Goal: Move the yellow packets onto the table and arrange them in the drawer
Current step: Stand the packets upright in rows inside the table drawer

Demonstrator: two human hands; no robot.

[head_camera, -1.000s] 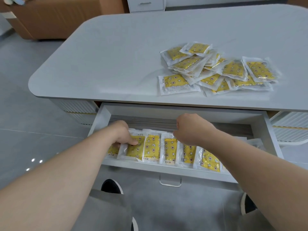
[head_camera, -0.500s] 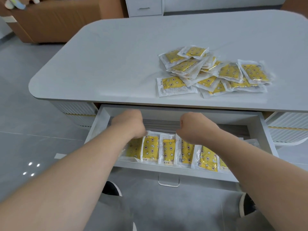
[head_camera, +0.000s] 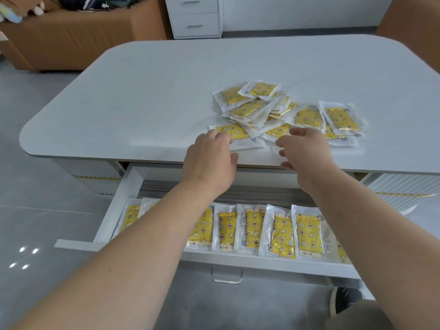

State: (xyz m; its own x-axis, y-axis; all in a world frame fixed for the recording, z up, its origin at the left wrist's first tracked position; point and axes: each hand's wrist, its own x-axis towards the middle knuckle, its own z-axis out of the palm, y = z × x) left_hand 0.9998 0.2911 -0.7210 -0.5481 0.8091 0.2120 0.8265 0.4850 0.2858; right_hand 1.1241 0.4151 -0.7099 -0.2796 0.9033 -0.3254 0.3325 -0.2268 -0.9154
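Restock step I reckon: row of packets [head_camera: 283, 232] sits in the drawer [head_camera: 119, 203], left hand [head_camera: 212, 160] touches the nearest packet [head_camera: 238, 133] of the pile [head_camera: 307, 116] on the table [head_camera: 142, 103] (can't tell if gripped), right hand [head_camera: 307, 153] is spread and empty, so next is pinching one up.

The left hand [head_camera: 209, 163] and right hand [head_camera: 307, 158] are bare up the forearms; a grey-brown trouser leg [head_camera: 362, 316] and dark, white-rimmed shoe [head_camera: 345, 298] show below.

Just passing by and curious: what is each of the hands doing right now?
Left hand: fingers on the nearest packet, grip cannot be told.
Right hand: open, holding nothing.
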